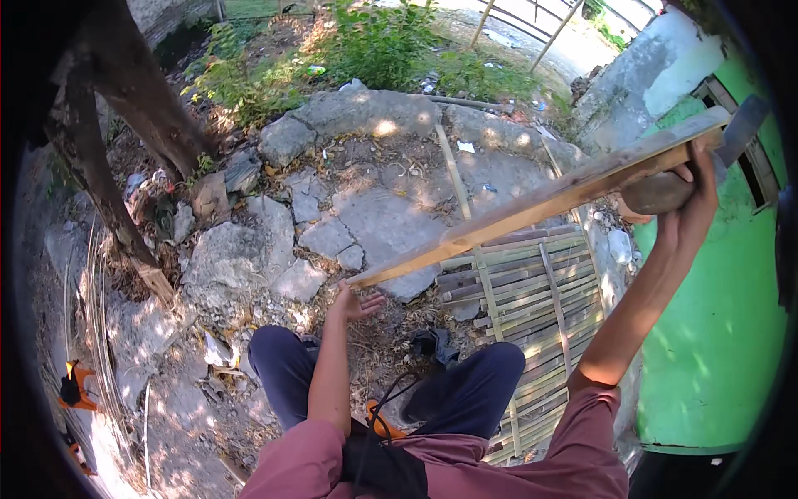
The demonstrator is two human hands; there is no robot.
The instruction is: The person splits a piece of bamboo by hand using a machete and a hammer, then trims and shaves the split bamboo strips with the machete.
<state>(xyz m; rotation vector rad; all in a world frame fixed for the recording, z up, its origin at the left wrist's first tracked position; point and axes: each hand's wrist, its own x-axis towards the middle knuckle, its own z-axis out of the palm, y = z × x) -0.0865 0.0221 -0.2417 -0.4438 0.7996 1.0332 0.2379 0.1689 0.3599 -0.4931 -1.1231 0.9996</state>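
Note:
A long, squared wooden beam [532,208] slants across in front of me, its near end low in the middle and its other end raised at the right. My right hand [697,190] is closed at the raised end, fingers around the wood. A rounded grey-brown lump [658,193] shows against that hand under the beam, and a grey block-like piece [744,131] sticks out past the end; I cannot tell what either is. My left hand [359,306] is palm up with fingers stretched out, its thumb touching the beam's lower tip.
Below the beam lies a bamboo slat panel [532,308] on the ground. Broken concrete slabs [378,224] spread ahead of me. Tree trunks [137,91] stand at the left, a green wall [715,333] at the right. Thin sticks [100,333] and an orange-and-black item [76,387] lie far left.

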